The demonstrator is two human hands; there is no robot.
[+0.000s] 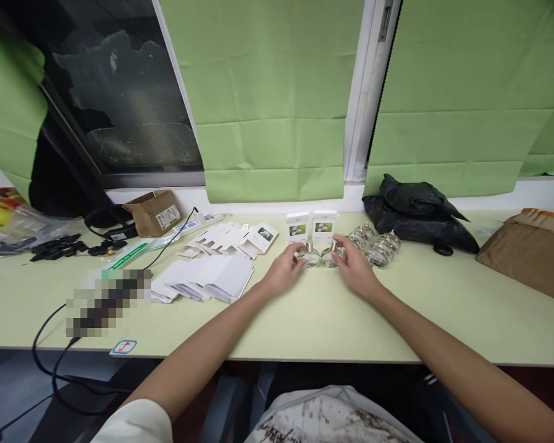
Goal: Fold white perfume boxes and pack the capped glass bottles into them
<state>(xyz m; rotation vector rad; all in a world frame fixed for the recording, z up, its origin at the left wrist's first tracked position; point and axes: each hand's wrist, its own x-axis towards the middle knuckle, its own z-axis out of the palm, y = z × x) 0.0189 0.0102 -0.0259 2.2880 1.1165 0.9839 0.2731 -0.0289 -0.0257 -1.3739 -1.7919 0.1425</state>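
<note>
My left hand [284, 271] grips a small clear glass bottle [310, 257] standing on the pale green table [305, 320]. My right hand [354, 266] grips a second glass bottle [329, 256] right beside the first. Just behind them stand two small white boxes with a flower picture, one on the left [297, 227] and one on the right [324, 226]. A cluster of several more glass bottles [375, 243] sits to the right of my right hand.
Flat unfolded white cartons [212, 271] lie left of my hands. A black plastic bag [415, 212] rests at the back right and a brown cardboard box [526, 249] at far right. A small open cardboard box [154, 212], a power strip [198, 223] and black cables [50, 344] occupy the left.
</note>
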